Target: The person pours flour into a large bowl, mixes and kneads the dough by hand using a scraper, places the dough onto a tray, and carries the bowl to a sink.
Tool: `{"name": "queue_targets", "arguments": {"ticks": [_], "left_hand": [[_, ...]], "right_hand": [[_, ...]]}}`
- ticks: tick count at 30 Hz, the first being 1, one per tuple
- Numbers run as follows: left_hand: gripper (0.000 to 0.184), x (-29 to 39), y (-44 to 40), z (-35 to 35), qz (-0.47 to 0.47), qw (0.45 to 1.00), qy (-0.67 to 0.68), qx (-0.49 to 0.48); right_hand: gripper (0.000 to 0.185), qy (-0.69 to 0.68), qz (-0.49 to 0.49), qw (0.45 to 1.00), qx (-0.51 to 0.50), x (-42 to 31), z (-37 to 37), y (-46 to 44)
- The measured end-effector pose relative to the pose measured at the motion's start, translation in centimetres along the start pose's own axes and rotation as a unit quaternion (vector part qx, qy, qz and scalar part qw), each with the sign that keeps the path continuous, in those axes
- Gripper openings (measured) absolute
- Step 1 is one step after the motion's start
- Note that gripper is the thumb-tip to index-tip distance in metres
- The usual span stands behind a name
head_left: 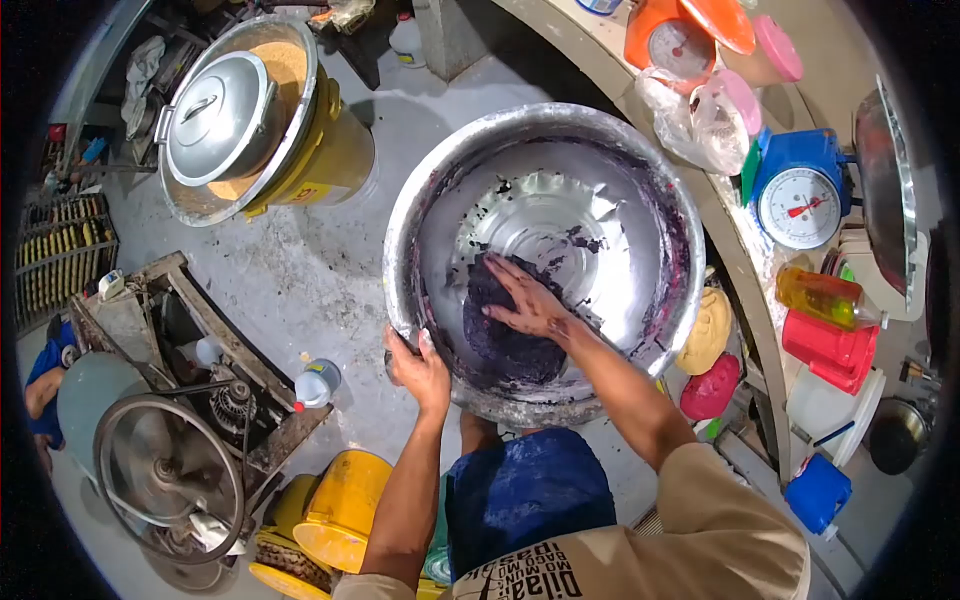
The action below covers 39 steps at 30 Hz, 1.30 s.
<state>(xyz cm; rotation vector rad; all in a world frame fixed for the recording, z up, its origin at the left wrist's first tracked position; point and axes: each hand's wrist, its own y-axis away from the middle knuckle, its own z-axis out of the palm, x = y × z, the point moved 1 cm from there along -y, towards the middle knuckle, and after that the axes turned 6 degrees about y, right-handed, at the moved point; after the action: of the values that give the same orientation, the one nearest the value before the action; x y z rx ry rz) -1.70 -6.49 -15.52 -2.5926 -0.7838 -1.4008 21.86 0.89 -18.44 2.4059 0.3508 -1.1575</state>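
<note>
A large round metal basin [545,112] stands in front of me, its inner wall smeared with dark purple residue. On its near left floor lies a lump of dark purple, almost black dough [500,345], with loose scraps scattered beyond it. My right hand [528,302] rests palm down on top of the dough, fingers stretched and a little apart. At the basin's near left edge, my left hand [420,372] is closed around the rim, partly hiding it. Some residue marks the fingers of both hands.
A lidded pot [215,115] sits in a wide pan over a yellow bucket [335,150]. A machine with a wheel [170,475] stands at left, near a plastic jug [317,383]. On the right counter are a blue scale [800,205], an oil bottle [825,298] and a red container [830,350].
</note>
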Motion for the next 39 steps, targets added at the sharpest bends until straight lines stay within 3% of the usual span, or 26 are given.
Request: {"name": "queue_targets", "arguments": {"ticks": [5,9,10,11,13,17,19,21,23,25,26,28,29,30,31,32,33,35,37,39], "left_hand": [[0.059,0.1,-0.1,-0.6,-0.025,0.999,-0.025,-0.029],[0.061,0.2,0.1,-0.9,0.024,0.999,-0.036,-0.018],[0.061,0.2,0.0,-0.9,0.041,0.998,-0.042,-0.013],[0.061,-0.2,-0.3,-0.7,0.035,0.998,-0.045,-0.007],[0.061,-1.0,-0.4,-0.3,0.02,0.999,-0.046,-0.004],[0.06,-0.1,-1.9,0.2,0.086,0.994,-0.069,-0.014],[0.062,1.6,-3.9,0.1,0.107,0.993,0.0,-0.058],[0.061,1.9,-6.9,0.4,0.131,0.985,0.045,-0.103],[0.062,3.5,-7.8,-1.4,-0.025,0.972,0.154,-0.174],[0.062,2.3,-5.9,-2.1,-0.076,0.953,0.222,-0.195],[0.061,0.4,-2.7,-2.8,-0.049,0.954,0.23,-0.186],[0.061,-2.0,2.6,-3.3,0.022,0.981,0.071,-0.178],[0.056,-2.7,4.1,-2.0,0.034,0.993,0.072,-0.091],[0.055,-1.6,4.2,-1.3,-0.008,0.994,0.085,-0.063],[0.054,-0.1,3.8,-1.1,-0.05,0.993,0.098,-0.035],[0.052,0.2,2.6,-0.9,-0.064,0.988,0.137,-0.035],[0.051,0.1,2.3,-0.9,-0.083,0.98,0.177,-0.034],[0.044,-0.1,2.8,-0.6,-0.109,0.975,0.189,-0.032],[0.039,-0.8,3.0,-0.3,-0.113,0.976,0.186,-0.015],[0.03,-1.8,2.4,0.9,-0.082,0.97,0.228,-0.023]], "right_hand": [[0.056,-0.05,0.004,0.999,-0.021,-7.7,-8.3,3.5],[0.048,-0.165,0.137,0.962,0.171,-6.8,-6.3,2.3],[0.053,0.008,0.05,0.953,0.297,-4.9,-2.6,1.9],[0.064,0.192,0.109,0.96,0.171,-2.7,1.8,0.4],[0.07,0.319,0.078,0.928,0.175,-7.2,5.4,2.9],[0.063,0.109,0.097,0.989,0.01,-7.5,0.1,5.0],[0.058,0.041,0.13,0.99,0.028,-5.4,-3.2,5.4],[0.05,0.088,0.147,0.977,0.128,-0.5,-5.5,3.9],[0.049,0.107,0.088,0.97,0.2,0.9,-8.6,1.5],[0.049,0.269,-0.037,0.936,0.225,4.5,-10.6,-0.9],[0.054,0.311,-0.025,0.928,0.202,5.7,-11.5,-1.8],[0.067,0.33,-0.004,0.922,0.203,8.6,-11.6,-5.4],[0.071,0.333,0.058,0.908,0.249,10.1,-7.8,-7.9],[0.071,0.435,0.027,0.86,0.264,9.2,-4.1,-9.0],[0.069,0.389,-0.015,0.885,0.258,10.1,0.2,-10.4],[0.068,0.116,-0.071,0.965,0.223,9.7,3.7,-11.3],[0.065,-0.138,0.048,0.987,0.06,4.1,3.5,-10.9],[0.063,-0.039,0.005,0.993,-0.107,-1.8,3.3,-8.9],[0.06,0.076,-0.028,0.981,-0.179,-5.1,3.5,-6.0],[0.058,0.137,-0.173,0.973,-0.063,-4.9,3.7,-1.2]]}}
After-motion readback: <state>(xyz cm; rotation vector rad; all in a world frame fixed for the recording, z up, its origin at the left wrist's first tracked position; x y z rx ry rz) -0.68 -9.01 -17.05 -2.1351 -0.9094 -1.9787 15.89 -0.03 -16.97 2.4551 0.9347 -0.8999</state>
